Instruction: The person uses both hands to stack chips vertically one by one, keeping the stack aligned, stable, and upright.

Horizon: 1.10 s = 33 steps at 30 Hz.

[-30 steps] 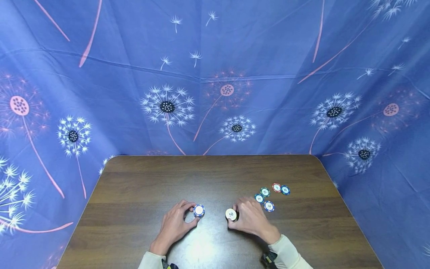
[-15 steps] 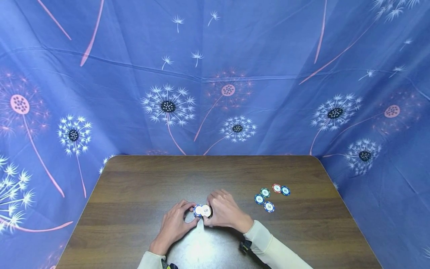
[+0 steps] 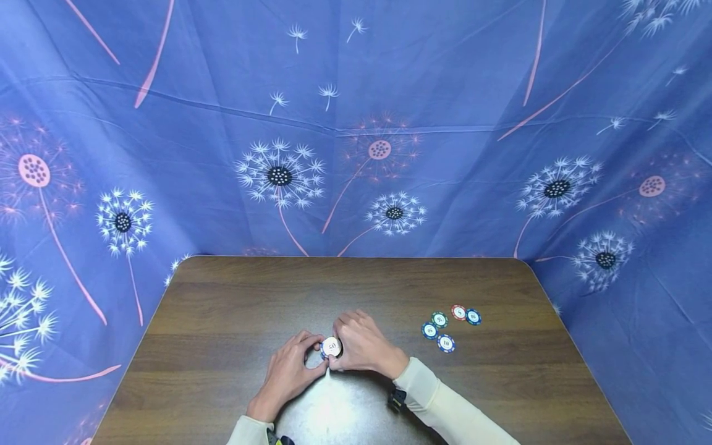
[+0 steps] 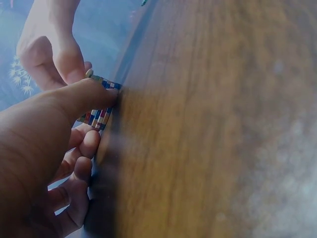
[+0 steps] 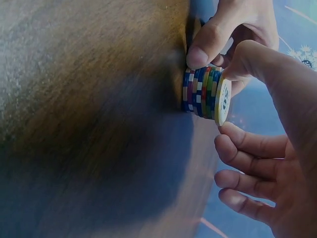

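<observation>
A short stack of poker chips (image 5: pixel 199 94) with blue, green, red and yellow edges stands on the table, seen from the side in both wrist views. My left hand (image 3: pixel 289 371) holds it near the bottom between thumb and index finger. On top lies a pale chip (image 3: pixel 332 345) marked 50, with a yellowish edge. My right hand (image 3: pixel 364 346) pinches this chip between thumb and fingers at the stack's right side. In the right wrist view the pale chip sits against the chips below, jutting slightly past them. The left thumb covers part of the stack in the left wrist view.
Several loose chips lie flat on the brown wooden table (image 3: pixel 245 296) to the right: a green one (image 3: pixel 439 319), a red one (image 3: pixel 458 312) and blue ones, among them a blue chip (image 3: pixel 446 343) marked 10. A blue dandelion-print cloth (image 3: pixel 356 93) hangs behind and around the table.
My right hand has moved left with the pale 50 chip, bringing it over the stack and onto its top. My left hand has stayed in place around the stack.
</observation>
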Tool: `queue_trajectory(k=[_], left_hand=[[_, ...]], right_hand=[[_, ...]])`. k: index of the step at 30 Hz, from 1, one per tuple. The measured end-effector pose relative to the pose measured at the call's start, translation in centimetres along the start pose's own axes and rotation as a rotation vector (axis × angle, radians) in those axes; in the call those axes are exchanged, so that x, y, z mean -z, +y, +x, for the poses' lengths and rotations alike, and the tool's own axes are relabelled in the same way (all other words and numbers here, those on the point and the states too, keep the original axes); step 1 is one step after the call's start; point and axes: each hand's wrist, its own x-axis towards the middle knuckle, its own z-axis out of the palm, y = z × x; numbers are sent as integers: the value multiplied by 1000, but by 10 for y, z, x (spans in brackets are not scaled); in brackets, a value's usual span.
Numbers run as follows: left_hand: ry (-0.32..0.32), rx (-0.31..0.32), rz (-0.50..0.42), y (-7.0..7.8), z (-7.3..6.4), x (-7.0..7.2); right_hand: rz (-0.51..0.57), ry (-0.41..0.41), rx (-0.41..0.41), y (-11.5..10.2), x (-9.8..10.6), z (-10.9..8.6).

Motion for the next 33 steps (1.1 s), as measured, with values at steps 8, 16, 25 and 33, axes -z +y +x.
queue_trajectory(k=[8, 16, 25, 33], left_hand=[[-5, 4, -2, 1, 1, -1], [-5, -4, -10, 0, 1, 0], [1, -9, -7, 0, 0, -1], [1, 12, -16, 0, -1, 0]], right_hand=[[19, -39, -14, 0, 4, -1], [90, -40, -81, 3, 21, -11], [205, 13, -242, 6, 22, -54], [210, 143, -412, 17, 19, -110]])
